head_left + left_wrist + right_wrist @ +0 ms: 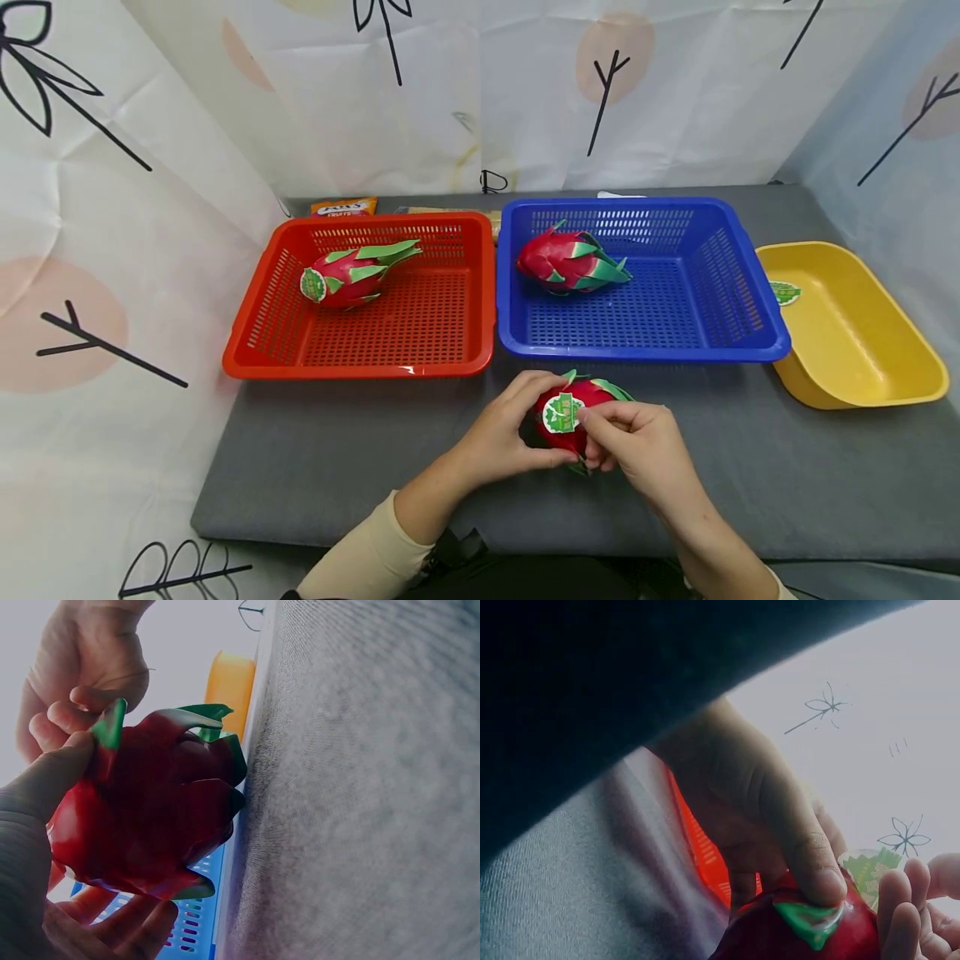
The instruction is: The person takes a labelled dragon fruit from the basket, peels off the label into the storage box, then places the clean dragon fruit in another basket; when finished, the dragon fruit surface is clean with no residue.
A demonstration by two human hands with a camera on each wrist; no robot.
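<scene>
Over the front of the grey table my left hand (pixel 495 433) grips a dragon fruit (pixel 597 392), thumb on the near side and fingers round the far side. A round green-and-white sticker (pixel 559 412) is on the fruit's upper face. At the sticker's right edge, my right hand (pixel 637 437) pinches with thumb and forefinger. The right wrist view shows the sticker (pixel 870 871) standing out from the red skin beside the right fingertips. From the left wrist view, the fruit's underside (pixel 150 810) with green-tipped scales is visible.
A red basket (pixel 360 371) holds a stickered dragon fruit (pixel 352 277). To its right, a blue basket (pixel 645 354) contains another dragon fruit (pixel 562 258), no sticker showing. The yellow bin (pixel 862 333) at far right has a green sticker (pixel 785 292) on its inner left wall. Snack packet (pixel 345 207) behind.
</scene>
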